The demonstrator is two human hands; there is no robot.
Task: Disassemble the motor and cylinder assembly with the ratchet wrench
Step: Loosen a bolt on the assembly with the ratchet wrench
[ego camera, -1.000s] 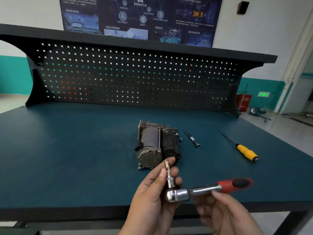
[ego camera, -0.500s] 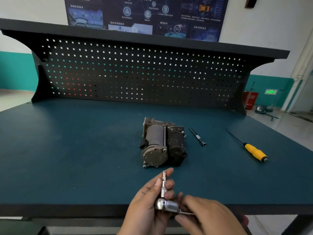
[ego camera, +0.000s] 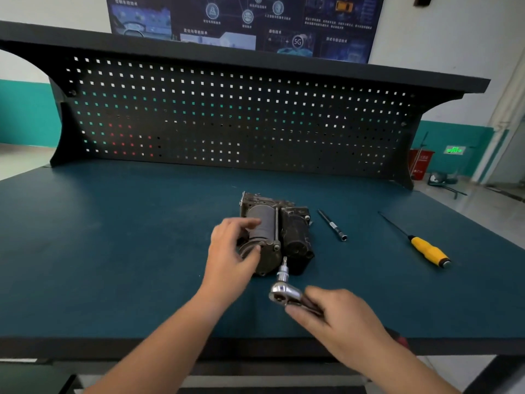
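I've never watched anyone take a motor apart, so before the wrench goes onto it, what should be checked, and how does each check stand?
1. Left hand steadies the motor and cylinder assembly: ok, it rests on the near end.
2. Right hand grips the ratchet wrench: ok.
3. Bit fitted in the wrench head: ok, it points toward the assembly.
4. Bit seated on a bolt: not ok, it stands just short.
5. Bit matches the bolt: cannot tell.

You face a dark teal workbench (ego camera: 113, 251) backed by a black pegboard (ego camera: 227, 118) under a shelf (ego camera: 255, 64). Beyond hangs a dark poster (ego camera: 241, 21) on a white wall with a teal band; far right, a red bin (ego camera: 422, 160) stands on the pale floor
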